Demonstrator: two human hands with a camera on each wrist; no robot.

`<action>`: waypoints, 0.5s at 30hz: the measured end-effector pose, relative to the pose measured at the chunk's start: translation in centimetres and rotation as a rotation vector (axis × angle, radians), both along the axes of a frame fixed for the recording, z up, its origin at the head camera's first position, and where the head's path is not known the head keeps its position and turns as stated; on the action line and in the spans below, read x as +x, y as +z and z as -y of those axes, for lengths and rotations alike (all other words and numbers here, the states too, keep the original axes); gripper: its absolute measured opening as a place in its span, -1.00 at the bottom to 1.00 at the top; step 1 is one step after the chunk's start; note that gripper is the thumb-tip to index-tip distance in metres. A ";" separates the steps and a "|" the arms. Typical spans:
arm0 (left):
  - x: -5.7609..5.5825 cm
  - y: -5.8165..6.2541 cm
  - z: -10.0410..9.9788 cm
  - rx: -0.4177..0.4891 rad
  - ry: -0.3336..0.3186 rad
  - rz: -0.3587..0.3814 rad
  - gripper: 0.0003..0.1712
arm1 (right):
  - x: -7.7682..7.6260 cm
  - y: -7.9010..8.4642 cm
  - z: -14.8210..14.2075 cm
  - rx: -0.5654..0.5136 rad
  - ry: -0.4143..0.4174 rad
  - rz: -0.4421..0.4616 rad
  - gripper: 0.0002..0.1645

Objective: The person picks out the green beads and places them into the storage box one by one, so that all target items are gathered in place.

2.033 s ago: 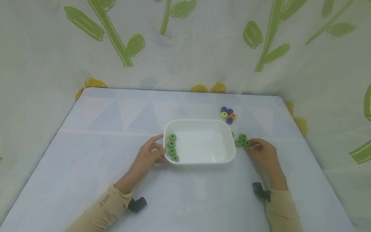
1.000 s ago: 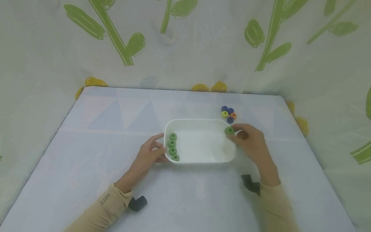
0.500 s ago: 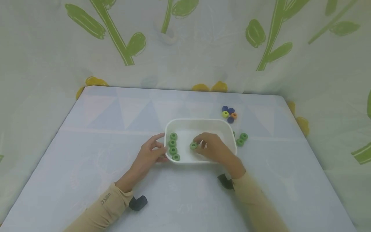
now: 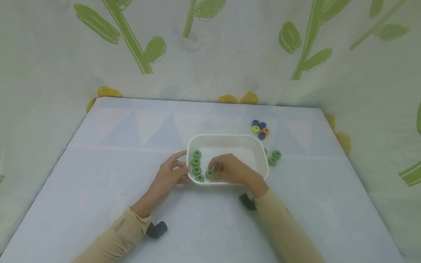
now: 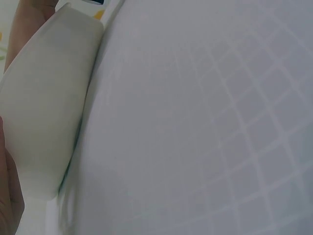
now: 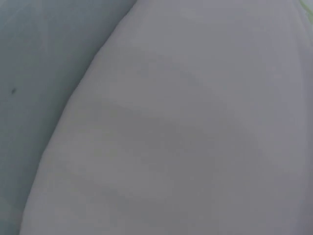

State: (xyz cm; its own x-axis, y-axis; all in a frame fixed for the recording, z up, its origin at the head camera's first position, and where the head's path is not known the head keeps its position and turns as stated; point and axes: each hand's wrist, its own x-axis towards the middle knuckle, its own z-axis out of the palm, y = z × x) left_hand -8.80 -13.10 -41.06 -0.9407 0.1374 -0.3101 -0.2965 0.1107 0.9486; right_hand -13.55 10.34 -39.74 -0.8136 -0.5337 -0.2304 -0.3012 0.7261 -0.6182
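Observation:
A white plastic tray (image 4: pixel 227 137) sits in the middle of the table. Along its left wall stands a row of several green beads (image 4: pixel 196 162). My left hand (image 4: pixel 169 173) holds the tray's left end, thumb at the rim and a finger along the outer wall. Inside the tray, my right hand (image 4: pixel 230 168) pinches another green bead (image 4: pixel 209 173) by its right side, just right of the row. In the left wrist view the tray's side wall (image 5: pixel 49 107) shows, with part of my left hand at the lower left. The right wrist view shows only a pale surface.
Right of the tray lie loose green beads (image 4: pixel 276 155), one partly hidden by the rim. Behind its back right corner is a cluster of blue, yellow and orange beads (image 4: pixel 261 136). The pale table (image 4: pixel 197 219) ends at a leaf-printed curtain (image 4: pixel 213 58).
My right hand picked up a green bead from the group right of the tray, carried it left over the rim and lowered it beside the row. My left hand stayed at the tray.

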 end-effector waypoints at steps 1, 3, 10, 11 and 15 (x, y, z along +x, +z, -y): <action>0.0 0.0 0.0 0.001 -0.001 0.000 -0.28 | 0.0 0.0 0.1 0.001 0.007 0.002 -0.70; 0.0 0.0 0.0 0.006 -0.001 0.001 -0.28 | 0.1 0.0 0.2 0.006 0.015 0.009 -0.72; 0.0 -0.2 0.1 -0.003 -0.004 0.003 -0.28 | 0.3 0.2 0.5 0.020 0.024 0.029 -0.75; 0.0 -0.2 0.1 -0.003 -0.005 0.002 -0.28 | 0.3 0.2 0.5 0.020 0.026 0.030 -0.75; 0.0 -0.2 0.1 -0.001 -0.006 0.000 -0.29 | 0.4 0.4 0.6 0.016 0.041 0.044 -0.76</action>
State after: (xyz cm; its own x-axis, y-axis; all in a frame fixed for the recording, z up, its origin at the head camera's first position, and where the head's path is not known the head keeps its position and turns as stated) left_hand -8.76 -13.19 -41.25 -0.9399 0.1424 -0.3102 -0.2959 0.1131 0.9485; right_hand -13.18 9.79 -39.34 -0.7802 -0.5621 -0.2745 -0.3035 0.7239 -0.6196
